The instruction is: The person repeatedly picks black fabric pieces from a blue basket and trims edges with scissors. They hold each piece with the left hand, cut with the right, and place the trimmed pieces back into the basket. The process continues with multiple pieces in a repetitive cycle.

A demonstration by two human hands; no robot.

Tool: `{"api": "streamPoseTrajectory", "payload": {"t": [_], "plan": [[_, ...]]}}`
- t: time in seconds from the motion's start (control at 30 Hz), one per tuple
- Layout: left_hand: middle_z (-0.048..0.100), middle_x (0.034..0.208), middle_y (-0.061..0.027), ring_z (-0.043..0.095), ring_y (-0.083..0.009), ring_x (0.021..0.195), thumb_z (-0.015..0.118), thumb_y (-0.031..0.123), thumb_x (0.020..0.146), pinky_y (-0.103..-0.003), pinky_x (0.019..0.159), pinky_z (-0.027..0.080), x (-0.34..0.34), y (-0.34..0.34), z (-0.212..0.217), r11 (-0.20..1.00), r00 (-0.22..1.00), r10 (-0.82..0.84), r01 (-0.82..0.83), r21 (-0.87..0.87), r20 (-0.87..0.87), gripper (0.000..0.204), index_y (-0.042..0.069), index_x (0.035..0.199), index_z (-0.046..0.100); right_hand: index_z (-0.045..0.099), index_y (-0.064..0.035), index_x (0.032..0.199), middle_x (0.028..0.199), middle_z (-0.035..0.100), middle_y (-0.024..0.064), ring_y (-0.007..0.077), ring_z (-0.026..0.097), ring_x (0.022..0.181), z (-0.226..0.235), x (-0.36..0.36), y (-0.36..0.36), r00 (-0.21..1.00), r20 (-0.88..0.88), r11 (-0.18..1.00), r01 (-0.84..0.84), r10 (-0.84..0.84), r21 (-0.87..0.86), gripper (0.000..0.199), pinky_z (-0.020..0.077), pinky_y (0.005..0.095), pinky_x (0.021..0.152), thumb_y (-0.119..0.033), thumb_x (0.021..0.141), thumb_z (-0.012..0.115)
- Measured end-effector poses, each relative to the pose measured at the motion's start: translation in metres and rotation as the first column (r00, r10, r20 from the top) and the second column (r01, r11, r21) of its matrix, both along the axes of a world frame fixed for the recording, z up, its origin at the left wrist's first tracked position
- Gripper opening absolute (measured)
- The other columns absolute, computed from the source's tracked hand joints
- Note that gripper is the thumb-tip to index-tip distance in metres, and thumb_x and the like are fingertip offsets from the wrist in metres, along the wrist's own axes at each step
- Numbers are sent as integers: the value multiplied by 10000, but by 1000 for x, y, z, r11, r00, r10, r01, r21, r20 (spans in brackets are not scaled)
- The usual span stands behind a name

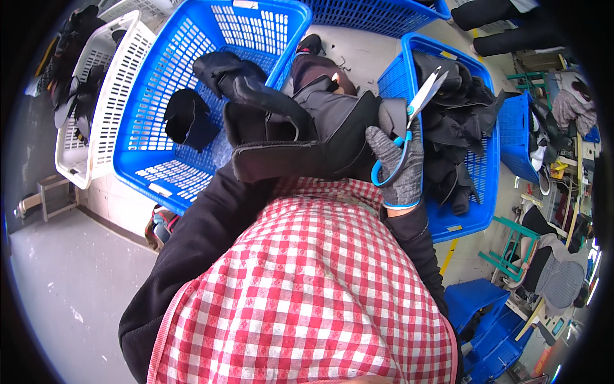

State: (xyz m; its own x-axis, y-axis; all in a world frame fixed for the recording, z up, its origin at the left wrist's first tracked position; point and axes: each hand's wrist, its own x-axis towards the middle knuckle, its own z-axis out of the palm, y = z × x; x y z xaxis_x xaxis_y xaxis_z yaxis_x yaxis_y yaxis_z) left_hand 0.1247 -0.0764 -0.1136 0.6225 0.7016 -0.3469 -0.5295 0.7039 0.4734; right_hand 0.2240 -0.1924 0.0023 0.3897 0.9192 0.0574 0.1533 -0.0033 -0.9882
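Observation:
A black boot-like fabric upper [332, 128] lies across in front of my apron, with its wide open end to the left. My right hand [406, 160], in a grey knit glove with a blue cuff edge, is closed at its right end. Scissors [409, 128] with light blue handles are in that same hand, blades pointing up and slightly apart. My left arm [211, 211], in a black sleeve, reaches to the upper's left end. Its hand is hidden by the black fabric, so its fingers cannot be made out.
A large blue basket [144, 150] at the left holds several black pieces. Another blue basket [470, 211] at the right is heaped with black pieces [451, 121]. A white basket [96, 150] stands far left. Blue crates [476, 304], green stools [511, 256] and worktables line the right.

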Motion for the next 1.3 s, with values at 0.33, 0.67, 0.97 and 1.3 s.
{"api": "streamPoseTrajectory", "payload": {"t": [0.33,0.67,0.97,1.3], "plan": [[606,731,2,552,-112,605,614,437,1048,-264,582,447,-14,10,0,999,999,47,-47,24,-17,400,92,845,631,691,-11,1209,957,574,157,238,572,813,-12,1,-1,998,59,1000,14,-15,23,484,505,426,727,-246,829,879],[589,697,-3,537,-127,585,618,453,1042,-280,563,438,-71,59,8,988,999,45,-47,149,14,433,89,809,618,576,6,1372,1165,699,95,171,670,1057,-17,14,-1,994,41,988,104,-100,-115,441,527,282,909,-87,965,716],[694,1045,-19,639,-98,925,635,332,1048,-226,835,478,-142,124,8,928,984,86,-137,348,158,344,13,1167,684,565,-140,1344,992,618,82,151,632,834,-29,33,-2,607,-786,973,89,116,212,330,564,292,690,-105,1027,646],[722,869,-16,631,-83,701,741,417,973,-230,642,496,-147,93,20,756,741,604,-416,505,-294,379,38,963,758,493,-15,1454,1290,622,65,120,627,1120,-13,-10,-26,876,-433,971,-241,213,-10,423,543,225,940,-17,1041,585]]}}
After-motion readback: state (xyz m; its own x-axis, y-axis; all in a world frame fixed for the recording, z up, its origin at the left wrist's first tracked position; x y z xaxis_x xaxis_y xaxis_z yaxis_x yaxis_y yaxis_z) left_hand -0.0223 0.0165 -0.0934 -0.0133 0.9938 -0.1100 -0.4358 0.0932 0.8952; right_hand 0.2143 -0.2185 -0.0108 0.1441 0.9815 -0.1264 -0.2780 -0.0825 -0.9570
